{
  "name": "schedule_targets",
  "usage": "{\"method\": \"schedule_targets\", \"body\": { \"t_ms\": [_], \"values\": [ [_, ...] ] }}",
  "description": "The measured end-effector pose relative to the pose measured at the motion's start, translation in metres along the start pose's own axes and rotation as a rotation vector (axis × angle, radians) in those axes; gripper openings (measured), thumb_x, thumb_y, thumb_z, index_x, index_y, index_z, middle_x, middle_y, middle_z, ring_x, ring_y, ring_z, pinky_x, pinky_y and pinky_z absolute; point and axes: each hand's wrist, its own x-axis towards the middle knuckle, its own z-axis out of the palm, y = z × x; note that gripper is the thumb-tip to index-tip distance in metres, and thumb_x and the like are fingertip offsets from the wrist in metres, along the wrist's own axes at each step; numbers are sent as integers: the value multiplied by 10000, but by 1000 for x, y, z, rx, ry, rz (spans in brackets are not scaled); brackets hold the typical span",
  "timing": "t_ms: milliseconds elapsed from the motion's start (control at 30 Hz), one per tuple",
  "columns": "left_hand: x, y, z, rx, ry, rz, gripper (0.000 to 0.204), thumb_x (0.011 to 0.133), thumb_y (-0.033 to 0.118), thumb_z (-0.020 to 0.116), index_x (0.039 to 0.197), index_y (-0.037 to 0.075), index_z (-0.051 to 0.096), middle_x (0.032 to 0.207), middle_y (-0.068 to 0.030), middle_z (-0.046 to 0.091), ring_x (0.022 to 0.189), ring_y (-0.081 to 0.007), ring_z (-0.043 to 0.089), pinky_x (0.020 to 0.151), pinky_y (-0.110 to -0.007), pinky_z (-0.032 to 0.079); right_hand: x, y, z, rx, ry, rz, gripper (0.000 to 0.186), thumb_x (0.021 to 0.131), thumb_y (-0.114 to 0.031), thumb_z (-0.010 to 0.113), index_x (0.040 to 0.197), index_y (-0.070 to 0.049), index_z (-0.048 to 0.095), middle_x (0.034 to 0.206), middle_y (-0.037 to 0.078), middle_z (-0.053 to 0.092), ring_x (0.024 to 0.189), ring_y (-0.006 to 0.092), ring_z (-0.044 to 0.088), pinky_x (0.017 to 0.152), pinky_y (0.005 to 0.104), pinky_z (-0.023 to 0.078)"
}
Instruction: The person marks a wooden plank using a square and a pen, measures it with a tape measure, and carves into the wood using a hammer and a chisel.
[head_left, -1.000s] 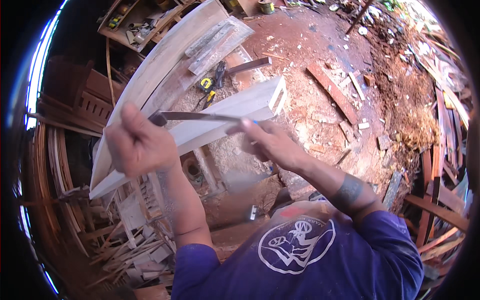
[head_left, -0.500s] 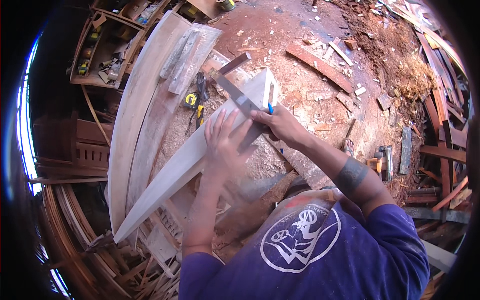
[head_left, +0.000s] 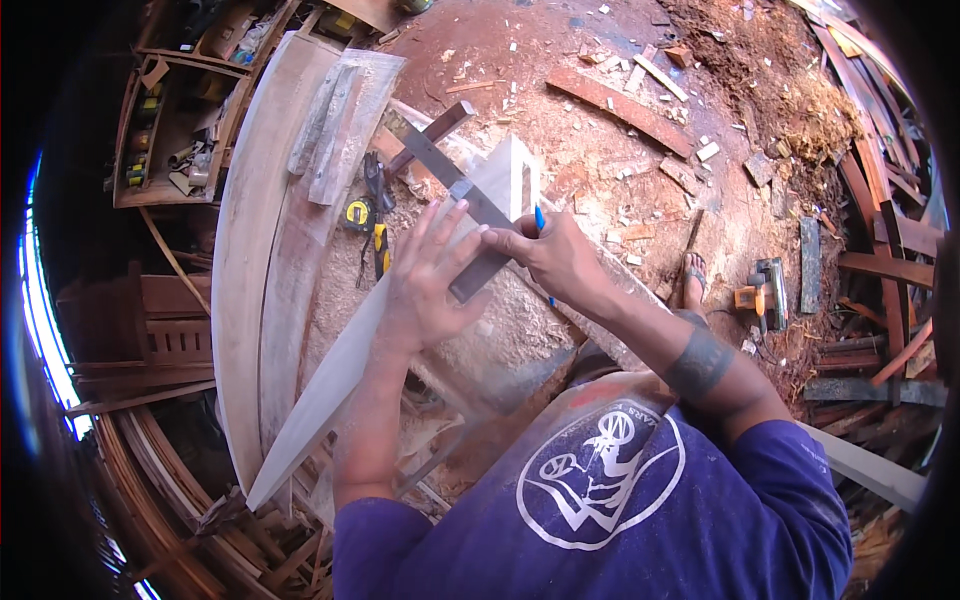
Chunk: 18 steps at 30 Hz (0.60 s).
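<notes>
Seen from above, a pale tapered beam [head_left: 335, 385] runs diagonally across the work area, its narrow tip toward lower left and its wider, slotted end toward upper right, ahead of the person. A dark try square [head_left: 430, 155] crosses near that wide end. The left hand [head_left: 425, 290] is spread wide, fingertips at the square's edge; whether its palm presses on the wood is hard to tell. The right hand [head_left: 562, 262] holds a blue pen [head_left: 540, 217] in a narrow grip, its thumb against the square.

The square could skew if the two hands press unevenly, or if sawdust sits under it; its long blade passes over a dark wooden bar [head_left: 449, 124] and could catch there. The beam could rock if pushed near its end.

On the left, curved planks [head_left: 245, 240] lie close alongside the beam's tip, and a yellow tape measure [head_left: 357, 213] sits between, leaving little space. More room lies right, over chip-strewn floor [head_left: 480, 50], bounded by a reddish board [head_left: 620, 112], a sandalled foot [head_left: 694, 280] and an orange-and-silver power tool [head_left: 766, 295].
</notes>
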Motion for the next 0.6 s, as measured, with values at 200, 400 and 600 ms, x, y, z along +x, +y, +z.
{"method": "schedule_targets", "body": {
  "t_ms": [200, 400, 600],
  "values": [
    [4, 4, -2, 58, -48, 0, 681, 713, 245, 785, 1380, 210, 656, 1570, -143, 457, 1447, -463, 384, 1134, -575, 349, 0, 21, 4, 152, 75, -214, 359, 945, -347, 762, 872, 3, 725, 613, -30, 527, 562, 53, 438, 495, 289, 332],
    [4, 0, -1, 14, -30, -10, 649, 736, 271, 807, 1370, 230, 672, 1554, -151, 480, 1430, -470, 404, 1130, -575, 365, 3, 21, 2, 127, -27, -52, 339, 948, -347, 720, 1051, -28, 772, 707, 76, 658, 669, 141, 595, 635, 362, 467],
    [4, 0, -1, 25, -64, 7, 674, 740, 248, 778, 1393, 155, 642, 1566, -212, 436, 1410, -481, 417, 1166, -602, 322, 3, 19, 1, 206, -60, -92, 345, 947, -324, 724, 1067, -3, 767, 690, 54, 636, 638, 120, 552, 603, 358, 444]
  ]
}}
